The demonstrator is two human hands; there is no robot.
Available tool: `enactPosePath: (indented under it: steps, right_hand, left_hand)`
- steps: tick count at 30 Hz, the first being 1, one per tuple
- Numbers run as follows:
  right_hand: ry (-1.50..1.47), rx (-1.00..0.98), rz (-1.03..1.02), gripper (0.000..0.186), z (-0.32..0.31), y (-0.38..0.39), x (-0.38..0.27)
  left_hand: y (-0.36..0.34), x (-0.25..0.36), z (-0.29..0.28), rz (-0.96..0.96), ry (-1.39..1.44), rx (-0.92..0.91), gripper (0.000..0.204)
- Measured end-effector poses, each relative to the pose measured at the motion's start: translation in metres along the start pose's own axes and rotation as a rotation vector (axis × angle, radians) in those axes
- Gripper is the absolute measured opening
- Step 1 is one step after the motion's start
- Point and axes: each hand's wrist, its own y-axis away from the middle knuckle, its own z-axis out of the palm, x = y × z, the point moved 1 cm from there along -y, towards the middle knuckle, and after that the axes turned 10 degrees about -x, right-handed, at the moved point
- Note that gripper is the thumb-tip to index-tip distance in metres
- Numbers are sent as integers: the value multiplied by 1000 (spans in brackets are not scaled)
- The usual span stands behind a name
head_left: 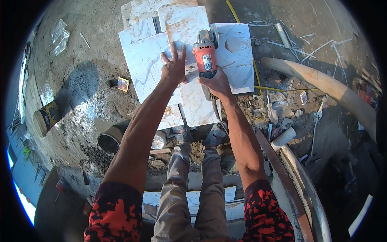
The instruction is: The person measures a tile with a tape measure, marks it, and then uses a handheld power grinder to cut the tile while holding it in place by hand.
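Observation:
My left hand (175,67) lies with fingers spread on overlapping white marble-veined tiles (143,66), which are streaked with brown dirt. My right hand (214,82) is closed around a red and black angle grinder (204,56) just right of it. The grinder's disc (215,37) stands on edge at the top right of the tool, over the tiles; whether it touches them I cannot tell. A cable runs down from the grinder's rear. My feet (213,135) are at the lower edge of the tiles.
Dirty, rubble-strewn ground surrounds the tiles. A long pale curved pipe (306,74) lies at right, with yellow tubing (234,12) and scattered strips. A yellow bucket (44,119) and a dark round container (109,141) are at left. Planks (290,181) lie at lower right.

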Motion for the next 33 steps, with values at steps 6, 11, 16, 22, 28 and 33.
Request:
enactPosePath:
  steps: [6, 11, 16, 22, 28, 33]
  right_hand:
    - [20, 23, 6, 66, 0, 3, -7]
    - [-10, 10, -33, 64, 5, 16, 4]
    - [4, -1, 5, 64, 7, 12, 2]
    - [-59, 16, -93, 52, -1, -1, 12]
    - [-25, 4, -27, 64, 12, 21, 8]
    - [-23, 15, -11, 64, 4, 19, 3]
  left_hand:
    - [2, -1, 0, 6, -2, 6, 135]
    - [3, -3, -1, 12, 12, 1, 135]
    - [3, -7, -1, 18, 9, -3, 135]
    - [-1, 2, -1, 11, -8, 20, 135]
    - [4, -9, 1, 4, 37, -15, 134]
    - [3, -1, -4, 10, 20, -14, 135]
